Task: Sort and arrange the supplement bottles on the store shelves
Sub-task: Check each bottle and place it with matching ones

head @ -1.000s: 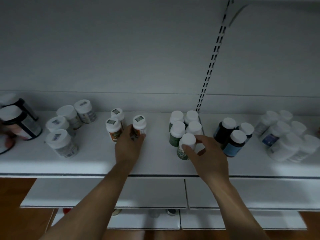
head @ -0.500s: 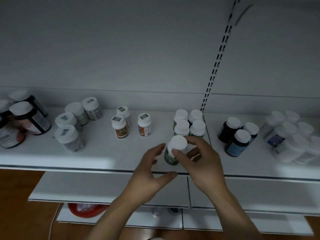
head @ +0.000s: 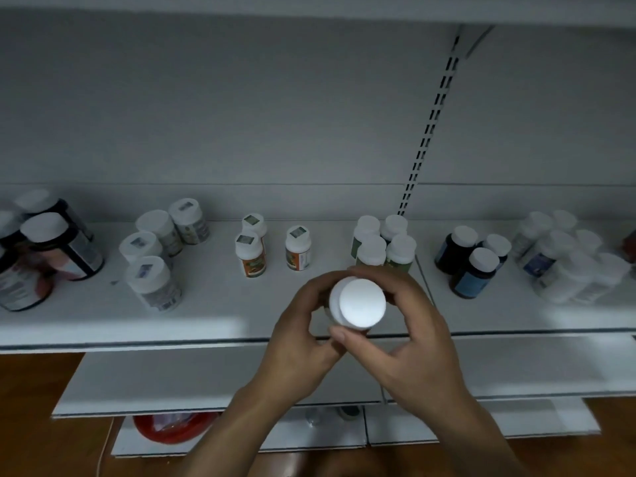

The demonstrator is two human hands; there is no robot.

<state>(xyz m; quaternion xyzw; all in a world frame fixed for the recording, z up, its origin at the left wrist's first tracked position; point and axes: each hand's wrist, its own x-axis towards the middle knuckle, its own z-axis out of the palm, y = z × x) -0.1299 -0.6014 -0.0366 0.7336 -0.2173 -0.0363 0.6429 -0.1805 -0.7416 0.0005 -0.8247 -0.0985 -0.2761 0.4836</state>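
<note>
Nearest, below the held bottle [head: 359,302], two bare forearms rise from the bottom edge. Under them a lower shelf [head: 172,380] juts out, and a red object [head: 168,426], too dim to name, sits lower still, down-left of the bottle.

The left hand [head: 299,342] wraps the bottle's left side, and the right hand [head: 413,346] wraps its right side with the thumb under the cap. Each grip is curled and clamped on the bottle. The white cap faces the camera, and the fingers hide most of the body. The bottle is held over the front edge of the main shelf [head: 213,304]. Whether it touches the shelf cannot be told.

Just behind the bottle stand four green-label bottles [head: 382,246], packed together. Behind and left of it are three orange-label bottles [head: 253,251], one set apart from the pair. Further left are four grey-label bottles [head: 151,263], then large dark bottles [head: 51,249] at the picture's edge. To the bottle's right stand three dark blue-label bottles [head: 471,259], and beyond them a blurred cluster of white bottles [head: 568,263].

Furthest, above the green-label group, a slotted upright [head: 430,125] runs up the grey back wall.
</note>
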